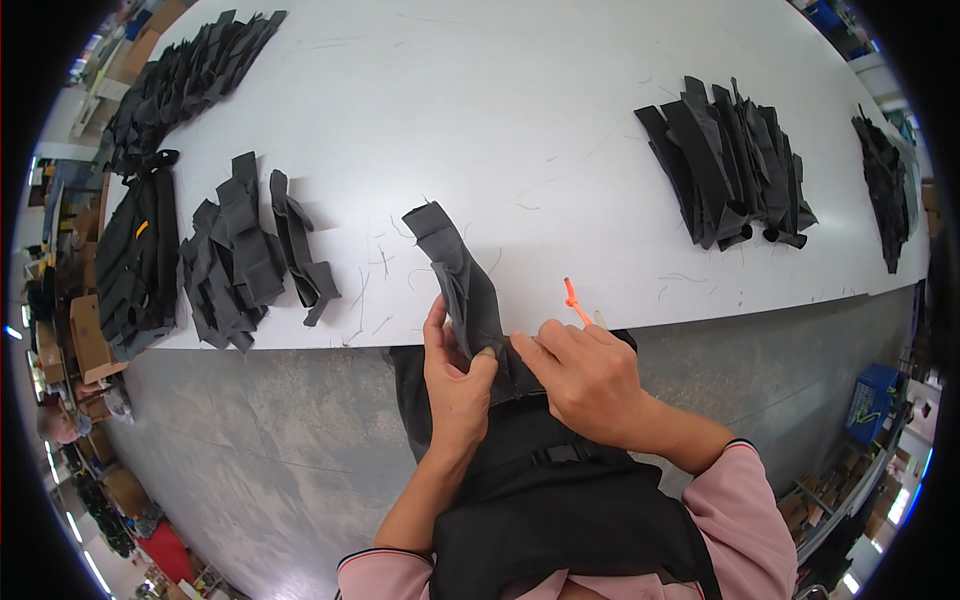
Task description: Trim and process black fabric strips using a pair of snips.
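A wide white tabletop carries several heaps of folded black fabric strips. One long fanned row lies at its far left corner, a smaller pile near its left front edge, another pile toward its right side. Grey concrete floor spreads below the tabletop's front edge.

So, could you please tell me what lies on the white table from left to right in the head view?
Flat black stack → loose pile of dark strips → dark strip held by both hands → orange tool → fanned black pile → dark heap at the right edge.

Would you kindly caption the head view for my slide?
Both hands pinch a dark fabric strip at a white table's edge.
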Tool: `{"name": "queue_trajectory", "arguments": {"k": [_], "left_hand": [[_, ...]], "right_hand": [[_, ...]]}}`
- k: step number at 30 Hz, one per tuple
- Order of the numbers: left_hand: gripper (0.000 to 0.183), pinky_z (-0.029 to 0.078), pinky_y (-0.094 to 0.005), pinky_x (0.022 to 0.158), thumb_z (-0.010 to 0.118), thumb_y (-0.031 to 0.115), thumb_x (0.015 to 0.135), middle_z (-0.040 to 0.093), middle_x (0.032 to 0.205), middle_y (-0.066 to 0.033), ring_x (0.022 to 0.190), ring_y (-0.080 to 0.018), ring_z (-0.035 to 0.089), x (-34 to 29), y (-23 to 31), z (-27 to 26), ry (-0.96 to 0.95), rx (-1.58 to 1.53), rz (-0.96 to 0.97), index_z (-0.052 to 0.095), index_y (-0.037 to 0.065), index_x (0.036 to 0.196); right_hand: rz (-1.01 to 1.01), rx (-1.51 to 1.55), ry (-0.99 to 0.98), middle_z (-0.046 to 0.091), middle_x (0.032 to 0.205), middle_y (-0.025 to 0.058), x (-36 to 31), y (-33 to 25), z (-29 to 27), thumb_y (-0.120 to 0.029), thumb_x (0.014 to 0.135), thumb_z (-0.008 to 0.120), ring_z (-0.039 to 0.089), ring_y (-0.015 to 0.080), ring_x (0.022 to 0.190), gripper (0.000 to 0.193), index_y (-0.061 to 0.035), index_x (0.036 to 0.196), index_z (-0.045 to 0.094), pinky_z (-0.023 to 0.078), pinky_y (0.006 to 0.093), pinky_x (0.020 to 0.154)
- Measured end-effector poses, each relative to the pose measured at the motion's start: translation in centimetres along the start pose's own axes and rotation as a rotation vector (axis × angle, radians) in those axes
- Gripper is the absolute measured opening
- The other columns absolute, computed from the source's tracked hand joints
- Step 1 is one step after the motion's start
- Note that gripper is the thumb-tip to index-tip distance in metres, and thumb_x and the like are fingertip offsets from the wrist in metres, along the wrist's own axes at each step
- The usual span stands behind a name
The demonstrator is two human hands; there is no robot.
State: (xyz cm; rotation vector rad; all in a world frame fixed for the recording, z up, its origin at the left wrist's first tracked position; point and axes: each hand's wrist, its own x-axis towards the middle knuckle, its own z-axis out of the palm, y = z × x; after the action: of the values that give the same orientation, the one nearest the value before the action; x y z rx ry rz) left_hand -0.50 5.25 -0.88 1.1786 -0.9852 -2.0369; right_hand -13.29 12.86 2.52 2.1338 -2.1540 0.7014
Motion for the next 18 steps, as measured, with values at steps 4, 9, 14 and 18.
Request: {"name": "queue_trajectory", "arguments": {"k": [4,9,14,18], "left_hand": [[0.073,0.044,-0.025,0.088,0.049,-0.011,0.075,0.05,0.115,-0.0089,0.102,-0.0136,0.053,0.1,0.0,0.0,0.01,-0.042,-0.035,0.021,0.001,0.142],[0.073,0.044,-0.0254,0.087,0.05,-0.012,0.075,0.05,0.115,-0.0089,0.102,-0.0137,0.053,0.1,0.1,-0.1,0.003,-0.056,-0.034,0.021,0.001,0.142],[0.068,0.044,-0.0267,0.087,0.048,-0.008,0.077,0.05,0.114,-0.0084,0.102,-0.0142,0.053,0.1,0.2,-0.5,-0.009,-0.084,-0.028,0.025,0.002,0.14],[0.041,0.045,-0.0316,0.088,0.047,0.009,0.092,0.052,0.113,-0.0092,0.102,-0.0169,0.053,0.9,0.5,-1.2,-0.064,-0.249,-0.082,0.038,0.003,0.131]], "right_hand": [[0.185,0.214,0.024,0.049,0.075,0.0046,-0.5,0.6,0.2,-0.006,0.07,0.066,0.051,0.0178,0.055,0.024,-0.0051,0.094,0.064,0.039,0.0295,0.05],[0.323,0.385,0.022,0.051,0.076,0.0065,0.1,0.4,-0.6,-0.002,0.068,0.071,0.056,0.0215,0.061,0.029,-0.0078,0.096,0.066,0.044,0.0314,0.053],[0.274,0.371,0.001,0.053,0.083,0.0062,0.5,0.7,-0.3,0.001,0.07,0.069,0.052,0.0187,0.059,0.029,-0.006,0.098,0.062,0.043,0.0278,0.056],[0.479,0.965,0.043,0.054,0.084,0.0094,3.1,1.3,1.2,0.001,0.077,0.065,0.056,0.0173,0.071,0.026,-0.0029,0.101,0.058,0.046,0.0266,0.061]]}}
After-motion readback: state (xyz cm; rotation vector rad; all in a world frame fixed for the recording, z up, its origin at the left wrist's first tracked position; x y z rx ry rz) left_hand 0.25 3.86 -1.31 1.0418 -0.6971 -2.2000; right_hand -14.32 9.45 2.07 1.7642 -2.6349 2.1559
